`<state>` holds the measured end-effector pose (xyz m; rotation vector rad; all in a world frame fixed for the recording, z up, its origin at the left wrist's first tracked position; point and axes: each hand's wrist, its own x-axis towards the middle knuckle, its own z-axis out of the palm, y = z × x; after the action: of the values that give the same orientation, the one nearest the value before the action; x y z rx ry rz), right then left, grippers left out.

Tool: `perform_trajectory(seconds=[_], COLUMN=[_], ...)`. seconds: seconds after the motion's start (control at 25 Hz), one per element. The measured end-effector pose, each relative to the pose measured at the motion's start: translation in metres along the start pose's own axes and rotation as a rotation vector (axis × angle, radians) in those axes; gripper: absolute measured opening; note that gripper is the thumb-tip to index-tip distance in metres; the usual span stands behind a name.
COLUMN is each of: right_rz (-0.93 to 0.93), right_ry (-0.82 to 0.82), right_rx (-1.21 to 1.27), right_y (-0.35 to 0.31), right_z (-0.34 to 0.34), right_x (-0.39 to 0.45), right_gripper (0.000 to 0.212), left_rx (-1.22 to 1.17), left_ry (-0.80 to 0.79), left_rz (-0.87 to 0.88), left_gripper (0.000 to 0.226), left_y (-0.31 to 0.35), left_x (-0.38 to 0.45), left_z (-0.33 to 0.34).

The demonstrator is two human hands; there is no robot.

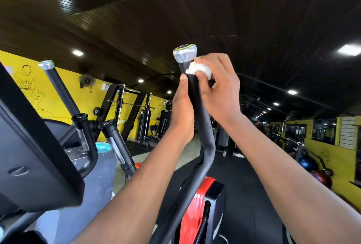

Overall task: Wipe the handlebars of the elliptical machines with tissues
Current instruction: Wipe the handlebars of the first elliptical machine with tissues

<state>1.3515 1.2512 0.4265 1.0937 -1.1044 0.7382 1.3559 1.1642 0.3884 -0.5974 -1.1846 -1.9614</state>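
Two bare forearms enter from the lower edge and fill the near field; their elbows are cut off by the frame. At far left, a large black console panel [29,146] is shown only in part, its face turned away and its left side cropped. Behind it, a second black handlebar [58,87] rises at a tilt, its lower length hidden by the panel, with two shorter black grips [115,144] just beside it.

At centre, the black handlebar [203,136] of the elliptical machine is seen curving upward to a silver end cap [184,53] with a yellow ring. Its base is lost behind a red and black housing [203,210] that is cropped at the bottom edge.

The left hand [181,111] is closed around the bar below the cap, thumb laid upward along the tube; its fingers are concealed behind the bar. The right hand [218,87] is held against the bar's right side, fingers curled shut on a crumpled white tissue [199,70]. The tissue is pressed to the tube just under the cap and is partly covered by the fingers.

Background racks along the yellow wall [64,95] are small and hard to resolve.
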Motion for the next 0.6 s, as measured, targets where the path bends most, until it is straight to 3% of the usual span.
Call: perform_trajectory(seconds=[0.08,0.2,0.28,0.4,0.6], right_rz=[0.025,-0.069,-0.008,0.106,0.091], right_ry=[-0.01,-0.167,-0.239,-0.254,-0.456], right_rx=[-0.02,-0.065,-0.056,-0.045,-0.187], right_y=[0.002,0.027,0.04,0.039,0.039], right_z=[0.003,-0.008,-0.018,-0.018,-0.019], right_x=[-0.017,-0.093,-0.122,-0.14,-0.197], right_gripper=[0.016,0.015,0.016,0.021,0.024], left_rx=[0.062,0.171,0.23,0.267,0.345], left_ry=[0.01,0.004,-0.008,-0.021,-0.041], left_rz=[0.014,-0.035,-0.074,-0.173,-0.325], left_gripper=[0.054,0.07,0.071,0.055,0.034], left_y=[-0.007,-0.018,-0.03,-0.052,-0.081], left_x=[-0.001,-0.007,-0.015,-0.032,-0.052], left_z=[-0.002,-0.015,-0.022,-0.028,-0.05])
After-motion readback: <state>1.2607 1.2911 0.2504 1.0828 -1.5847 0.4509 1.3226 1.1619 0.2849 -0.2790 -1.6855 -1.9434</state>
